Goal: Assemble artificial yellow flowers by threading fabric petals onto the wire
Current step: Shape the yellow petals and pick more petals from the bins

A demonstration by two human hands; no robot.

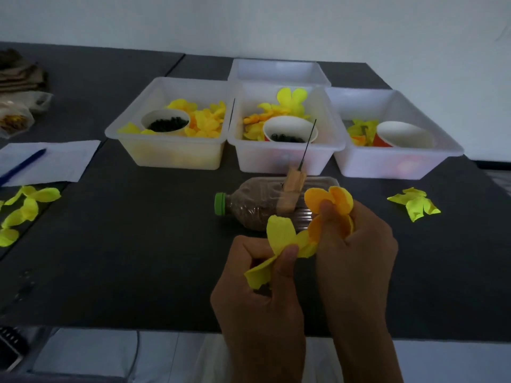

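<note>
My left hand [260, 294] pinches a pale yellow fabric petal piece [278, 233] between thumb and fingers. My right hand [356, 261] pinches an orange-yellow petal piece [329, 201] just to the right of it; the two pieces nearly touch. Beyond both hands a thin dark wire [307, 145] stands tilted upward, taped to a plastic bottle [249, 205] that lies on its side on the dark table. Nothing is threaded on the wire.
Three clear plastic bins [166, 156] [282, 158] [392, 164] hold yellow petals and paper cups of dark beads; a fourth bin [279, 70] stands behind. Loose petals lie at left [27, 205] and right [414, 204]. A paper with a blue pen [25, 164] lies at left.
</note>
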